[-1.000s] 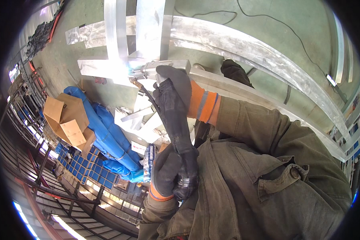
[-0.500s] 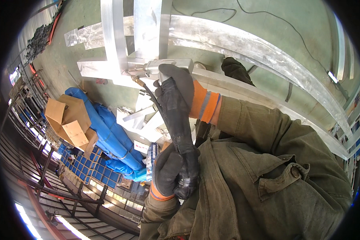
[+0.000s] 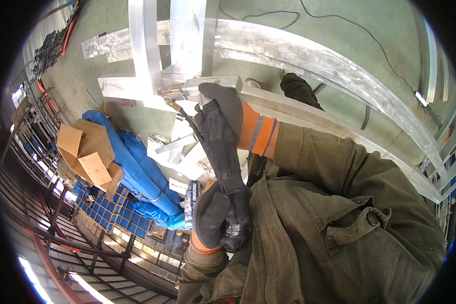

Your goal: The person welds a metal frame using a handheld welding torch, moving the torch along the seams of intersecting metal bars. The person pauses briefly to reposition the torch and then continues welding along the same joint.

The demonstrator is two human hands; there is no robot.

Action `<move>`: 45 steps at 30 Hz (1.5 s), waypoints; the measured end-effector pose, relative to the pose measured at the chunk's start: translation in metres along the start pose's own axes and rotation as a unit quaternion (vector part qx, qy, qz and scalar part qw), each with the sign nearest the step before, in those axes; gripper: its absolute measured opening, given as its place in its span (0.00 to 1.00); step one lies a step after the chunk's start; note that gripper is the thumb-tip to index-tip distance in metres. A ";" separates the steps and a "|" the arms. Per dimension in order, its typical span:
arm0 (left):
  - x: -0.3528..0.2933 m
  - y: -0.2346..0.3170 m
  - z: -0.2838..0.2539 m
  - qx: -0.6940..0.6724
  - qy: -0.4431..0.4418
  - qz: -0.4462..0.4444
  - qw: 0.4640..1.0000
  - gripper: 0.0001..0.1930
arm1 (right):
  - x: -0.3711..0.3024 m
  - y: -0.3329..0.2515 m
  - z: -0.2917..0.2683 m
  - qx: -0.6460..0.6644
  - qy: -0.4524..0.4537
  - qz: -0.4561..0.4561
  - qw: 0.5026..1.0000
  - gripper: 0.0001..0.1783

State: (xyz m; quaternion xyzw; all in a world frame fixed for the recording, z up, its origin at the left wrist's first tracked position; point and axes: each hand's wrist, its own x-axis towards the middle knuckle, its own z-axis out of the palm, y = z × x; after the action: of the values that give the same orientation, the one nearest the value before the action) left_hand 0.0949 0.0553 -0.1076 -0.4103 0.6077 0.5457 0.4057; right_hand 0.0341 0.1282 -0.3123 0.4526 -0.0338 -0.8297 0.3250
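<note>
My right hand (image 3: pixel 223 104), in a dark grey glove with an orange cuff, is closed round a silver metal-bodied gun-shaped tool (image 3: pixel 215 82). Its narrow nose points left, against a bright washed-out spot where metal bars meet. A brass fitting (image 3: pixel 173 104) with a thin black hose sits below the nose. From the tool a thick, black, tape-wrapped section (image 3: pixel 223 157) runs down towards my body. Near its lower end my left hand (image 3: pixel 211 215), gloved alike, is wrapped round that black section; its fingertips are partly hidden. The exact kind of tool cannot be made out.
Two upright silver metal bars (image 3: pixel 187 35) cross a long curved metal beam (image 3: pixel 309 50). An open cardboard box (image 3: pixel 91 157) and blue wrapped bundles (image 3: pixel 137 167) lie at left. A dark cable (image 3: pixel 357 28) trails over the green floor. A dark trouser leg (image 3: pixel 299 90) shows behind a beam.
The tool and my right hand have shifted slightly left and down. My left hand keeps its grip with barely any movement.
</note>
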 end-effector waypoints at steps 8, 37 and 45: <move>-0.001 -0.005 -0.001 -0.040 0.006 -0.006 0.999 0.30 | 0.008 0.000 -0.014 0.039 -0.116 0.044 0.992 0.13; -0.001 -0.003 -0.001 -0.020 0.004 -0.004 1.000 0.31 | 0.023 0.004 -0.021 0.081 -0.152 0.040 0.984 0.12; 0.000 -0.003 -0.001 -0.037 0.007 0.000 0.999 0.31 | 0.038 0.013 -0.022 -0.084 -0.208 -0.094 0.970 0.15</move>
State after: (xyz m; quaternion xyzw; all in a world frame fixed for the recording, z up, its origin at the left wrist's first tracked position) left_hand 0.0979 0.0544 -0.1082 -0.4289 0.5902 0.5645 0.3861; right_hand 0.0438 0.1014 -0.3479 0.2421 0.0117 -0.9323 0.2685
